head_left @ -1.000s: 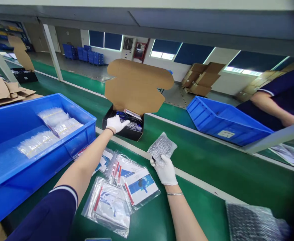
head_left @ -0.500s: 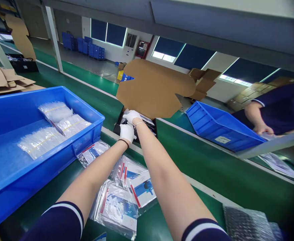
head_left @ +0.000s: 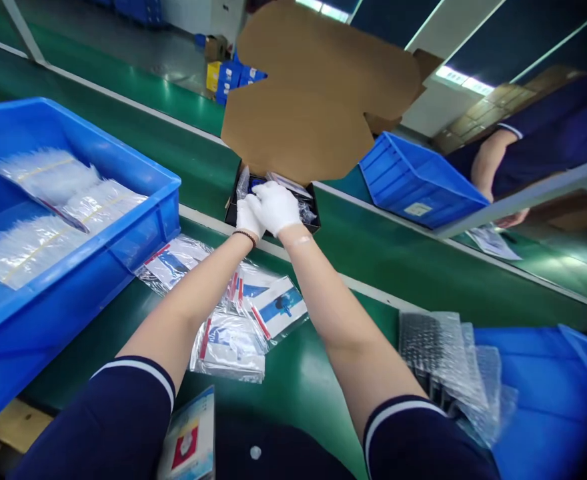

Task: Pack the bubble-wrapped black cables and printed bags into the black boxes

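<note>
Both my hands wear white gloves and work close together inside an open black box (head_left: 231, 212) with a raised brown cardboard lid (head_left: 303, 107). My left hand (head_left: 247, 217) is at the near left side of the box, its fingers mostly hidden by the other hand. My right hand (head_left: 277, 205) reaches across, touching the left, with its fingers bent down; what they hold, if anything, is hidden. Around them in the box show a clear plastic-wrapped item (head_left: 243, 183) at the left and dark bagged items (head_left: 306, 212) at the right.
Bagged printed leaflets (head_left: 231, 347) lie on the green table before the box. A big blue bin (head_left: 143, 230) at left holds banded bundles of clear bags (head_left: 48, 173). Bubble-wrap pouches (head_left: 443, 360) lie at right. Beyond, a co-worker's arm (head_left: 491, 160) is near a blue crate (head_left: 413, 180).
The view has tipped down and come closer to the box. My right hand has shifted from the box's left rear toward its middle, beside and partly over my left hand.
</note>
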A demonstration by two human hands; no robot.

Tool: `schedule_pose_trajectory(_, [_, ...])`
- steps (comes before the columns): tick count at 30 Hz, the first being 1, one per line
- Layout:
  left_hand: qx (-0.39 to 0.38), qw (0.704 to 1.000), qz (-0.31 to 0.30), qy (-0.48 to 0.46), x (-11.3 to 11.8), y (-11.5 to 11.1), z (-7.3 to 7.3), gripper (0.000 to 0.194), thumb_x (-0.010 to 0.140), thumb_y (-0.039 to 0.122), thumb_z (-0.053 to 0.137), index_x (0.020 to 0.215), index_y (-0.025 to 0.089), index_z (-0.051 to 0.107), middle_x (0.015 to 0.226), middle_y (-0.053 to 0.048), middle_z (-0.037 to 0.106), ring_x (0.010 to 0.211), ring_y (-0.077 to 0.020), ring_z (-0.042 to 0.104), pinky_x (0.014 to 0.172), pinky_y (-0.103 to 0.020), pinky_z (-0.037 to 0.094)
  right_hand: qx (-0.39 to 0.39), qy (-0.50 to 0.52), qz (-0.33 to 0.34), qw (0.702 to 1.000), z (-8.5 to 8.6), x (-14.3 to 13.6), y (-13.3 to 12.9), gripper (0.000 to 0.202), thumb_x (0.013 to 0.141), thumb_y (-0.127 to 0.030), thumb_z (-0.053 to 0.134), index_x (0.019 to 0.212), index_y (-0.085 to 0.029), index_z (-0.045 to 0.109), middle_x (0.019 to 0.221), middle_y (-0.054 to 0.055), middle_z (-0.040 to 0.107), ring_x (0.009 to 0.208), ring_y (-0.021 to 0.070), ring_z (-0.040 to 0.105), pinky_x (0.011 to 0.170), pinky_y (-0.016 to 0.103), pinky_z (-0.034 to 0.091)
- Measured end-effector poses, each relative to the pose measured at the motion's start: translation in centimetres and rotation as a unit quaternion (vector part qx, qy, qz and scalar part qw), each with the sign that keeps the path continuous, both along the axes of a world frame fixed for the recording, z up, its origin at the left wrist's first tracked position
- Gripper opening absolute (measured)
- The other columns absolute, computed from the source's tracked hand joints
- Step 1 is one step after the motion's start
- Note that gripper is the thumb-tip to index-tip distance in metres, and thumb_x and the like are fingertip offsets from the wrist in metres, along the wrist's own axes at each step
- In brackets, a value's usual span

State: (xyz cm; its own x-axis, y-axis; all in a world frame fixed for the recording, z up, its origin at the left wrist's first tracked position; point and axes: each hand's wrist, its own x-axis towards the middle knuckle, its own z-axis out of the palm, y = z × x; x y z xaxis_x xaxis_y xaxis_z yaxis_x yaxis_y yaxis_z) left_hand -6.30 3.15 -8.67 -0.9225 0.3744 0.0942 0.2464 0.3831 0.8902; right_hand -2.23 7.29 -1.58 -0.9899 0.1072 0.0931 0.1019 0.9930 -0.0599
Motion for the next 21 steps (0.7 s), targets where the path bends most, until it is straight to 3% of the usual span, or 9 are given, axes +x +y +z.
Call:
schedule_pose_trajectory(2, [-0.109, 0.991, -0.019, 0.075, 0.3, 0.4, 0.0, 0.056, 0.083, 0.015, 0.061, 0.135, 0.002, 0.045, 0.127, -0.025, 0.048, 0.125, -0.0417, 0.035, 0.105, -0.054, 0.023, -0.035, 0.028, -0.031, 0.999, -1.4, 6.3, 1.0, 0.042, 0.098, -0.047, 0.044, 0.122, -0.018, 0.061, 0.111, 0.013, 0.056, 0.105, 0.0295, 0.053, 0.092, 0.039, 0.041])
schedule_pose_trajectory(5, [-0.296, 0.933, -0.036, 0.199, 1.1, 1.1, 0.3, 0.093, 0.073, 0.034, 0.077, 0.143, -0.006, 0.029, 0.118, -0.028, 0.050, 0.109, -0.0415, 0.045, 0.094, -0.050, 0.033, -0.129, -0.106, -0.112, 0.980, -4.7, 14.8, 2.1, 0.097, 0.070, -0.065, 0.072, 0.147, -0.017, 0.037, 0.118, 0.018, 0.052, 0.104, 0.0371, 0.053, 0.081, 0.041, 0.045])
schedule_pose_trajectory(7, [-0.359, 0.903, -0.038, 0.234, 1.8, 1.2, 0.8, 0.097, 0.076, 0.044, 0.073, 0.143, -0.008, 0.026, 0.114, -0.028, 0.051, 0.103, -0.0391, 0.048, 0.089, -0.047, 0.036, -0.225, -0.139, -0.166, 0.950, -6.8, 18.7, 2.8, 0.119, 0.059, -0.060, 0.081, 0.152, -0.015, 0.024, 0.125, 0.021, 0.049, 0.108, 0.0405, 0.051, 0.083, 0.044, 0.045])
schedule_pose_trajectory(8, [-0.369, 0.897, -0.039, 0.241, 2.3, 1.0, 1.3, 0.094, 0.079, 0.046, 0.070, 0.144, -0.007, 0.026, 0.113, -0.027, 0.052, 0.102, -0.0384, 0.049, 0.088, -0.047, 0.037, -0.273, -0.132, -0.182, 0.935, -7.6, 20.0, 3.4, 0.113, 0.059, -0.055, 0.081, 0.151, -0.016, 0.028, 0.126, 0.019, 0.051, 0.108, 0.0391, 0.051, 0.085, 0.043, 0.045])
schedule_pose_trajectory(11, [-0.320, 0.899, -0.054, 0.294, 4.8, -0.3, 3.1, 0.077, 0.086, 0.050, 0.059, 0.145, 0.007, 0.035, 0.124, -0.024, 0.050, 0.108, -0.0384, 0.048, 0.091, -0.048, 0.036, -0.354, -0.060, -0.210, 0.909, -8.3, 22.0, 5.6, 0.052, 0.074, -0.045, 0.069, 0.117, -0.016, 0.059, 0.108, 0.010, 0.062, 0.096, 0.0288, 0.058, 0.081, 0.035, 0.046])
schedule_pose_trajectory(13, [-0.227, 0.921, -0.097, 0.303, 7.3, -1.4, 4.1, 0.055, 0.091, 0.050, 0.051, 0.135, 0.017, 0.050, 0.134, -0.016, 0.047, 0.117, -0.0367, 0.045, 0.098, -0.048, 0.034, -0.345, 0.011, -0.250, 0.905, -7.8, 22.5, 7.2, 0.030, 0.085, -0.042, 0.055, 0.095, -0.015, 0.060, 0.094, 0.010, 0.063, 0.087, 0.0257, 0.059, 0.077, 0.034, 0.046])
schedule_pose_trajectory(15, [-0.145, 0.947, -0.191, 0.214, 10.4, -2.1, 4.5, 0.038, 0.094, 0.046, 0.045, 0.116, 0.023, 0.065, 0.133, -0.005, 0.053, 0.123, -0.0306, 0.045, 0.106, -0.041, 0.032, -0.321, 0.091, -0.297, 0.894, -7.0, 22.7, 8.1, 0.032, 0.092, -0.040, 0.038, 0.095, -0.013, 0.056, 0.095, 0.013, 0.062, 0.090, 0.0255, 0.057, 0.080, 0.034, 0.045])
schedule_pose_trajectory(18, [-0.099, 0.935, -0.334, 0.070, 14.6, -2.2, 3.6, 0.029, 0.090, 0.036, 0.050, 0.107, 0.026, 0.071, 0.116, 0.003, 0.066, 0.116, -0.0213, 0.055, 0.102, -0.027, 0.040, -0.279, 0.165, -0.325, 0.888, -6.3, 23.1, 8.4, 0.036, 0.098, -0.033, 0.024, 0.098, -0.013, 0.054, 0.101, 0.013, 0.060, 0.097, 0.0232, 0.054, 0.088, 0.033, 0.043])
schedule_pose_trajectory(21, [-0.036, 0.946, -0.322, 0.021, 16.3, -2.0, 2.7, 0.028, 0.085, 0.030, 0.049, 0.098, 0.025, 0.074, 0.108, 0.004, 0.069, 0.105, -0.0182, 0.061, 0.099, -0.024, 0.044, -0.250, 0.154, -0.303, 0.907, -5.8, 24.3, 9.3, 0.033, 0.100, -0.036, 0.029, 0.093, -0.017, 0.056, 0.096, 0.008, 0.061, 0.093, 0.0206, 0.056, 0.087, 0.029, 0.043])
